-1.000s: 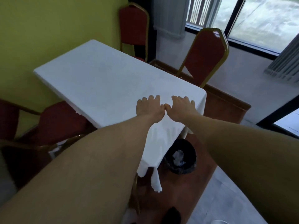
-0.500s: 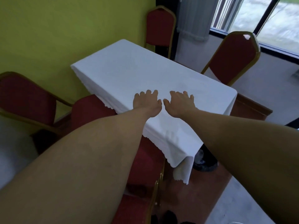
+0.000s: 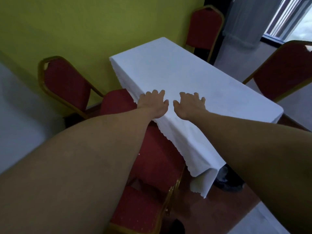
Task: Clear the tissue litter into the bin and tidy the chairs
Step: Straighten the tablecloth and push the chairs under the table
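Parted since half a second ago, thumbs no longer touching, and drifted toward the left edge of the worktop (image 3: 185, 70). Left hand (image 3: 154, 103) and right hand (image 3: 190, 105) both spread palm-down, gripping nothing; on the white cloth or just over it, cannot tell which. No tissue seen there; dark bin (image 3: 228, 181) half hidden behind the hanging corner. Chairs likely next: nearest chair (image 3: 143, 208) below the left arm, second chair (image 3: 65, 85) angled out by the green wall. Red padding, gold metal frame. Probably rigid and moderately weighty. Best gripped at the backrest's top rail.
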A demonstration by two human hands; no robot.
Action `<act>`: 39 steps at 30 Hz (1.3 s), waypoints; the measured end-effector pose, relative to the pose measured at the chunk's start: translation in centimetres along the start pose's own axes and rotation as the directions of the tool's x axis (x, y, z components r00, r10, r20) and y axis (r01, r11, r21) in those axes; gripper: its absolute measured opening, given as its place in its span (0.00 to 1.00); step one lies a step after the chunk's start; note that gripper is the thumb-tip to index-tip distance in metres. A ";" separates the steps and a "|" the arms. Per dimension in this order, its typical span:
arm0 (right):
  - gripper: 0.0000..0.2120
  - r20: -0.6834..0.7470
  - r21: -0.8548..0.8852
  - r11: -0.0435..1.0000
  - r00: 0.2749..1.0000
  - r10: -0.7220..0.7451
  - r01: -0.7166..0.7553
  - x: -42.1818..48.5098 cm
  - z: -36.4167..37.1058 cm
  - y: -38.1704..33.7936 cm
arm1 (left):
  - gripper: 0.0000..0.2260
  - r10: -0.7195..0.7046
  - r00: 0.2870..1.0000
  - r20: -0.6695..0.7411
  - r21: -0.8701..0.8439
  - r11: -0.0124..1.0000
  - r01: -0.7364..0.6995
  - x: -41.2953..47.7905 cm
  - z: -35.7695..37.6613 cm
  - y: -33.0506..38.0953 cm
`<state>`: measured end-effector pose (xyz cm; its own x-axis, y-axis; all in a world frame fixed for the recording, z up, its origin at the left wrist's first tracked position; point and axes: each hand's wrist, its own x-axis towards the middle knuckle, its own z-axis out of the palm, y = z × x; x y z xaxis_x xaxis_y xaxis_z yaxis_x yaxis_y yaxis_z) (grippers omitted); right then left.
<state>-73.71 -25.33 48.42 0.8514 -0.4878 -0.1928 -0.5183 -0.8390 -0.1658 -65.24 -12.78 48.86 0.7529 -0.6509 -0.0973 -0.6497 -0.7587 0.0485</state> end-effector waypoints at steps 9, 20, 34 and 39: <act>0.25 0.013 0.053 0.997 0.999 0.048 -0.049 0.4 1.5 -4.8 | 0.23 0.065 0.998 0.001 0.003 0.998 -0.065 0.5 0.5 -4.9; 0.26 -0.002 0.090 0.968 0.972 0.236 -0.235 3.1 3.2 -13.3 | 0.24 0.208 0.977 0.044 0.030 0.977 -0.210 3.7 0.4 -14.3; 0.26 -0.023 0.130 0.928 0.935 0.354 -0.349 2.4 3.2 -14.7 | 0.25 0.327 0.943 0.052 0.036 0.943 -0.329 4.7 -0.6 -14.1; 0.26 0.009 0.132 0.907 0.916 0.402 -0.399 2.2 4.5 -15.3 | 0.24 0.375 0.924 0.068 0.032 0.925 -0.378 5.3 0.5 -14.9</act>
<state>-64.25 -12.46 46.18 0.5706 -0.7816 -0.2520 -0.8209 -0.5344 -0.2014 -51.67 -4.93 47.11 0.4451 -0.8847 -0.1389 -0.8891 -0.4551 0.0496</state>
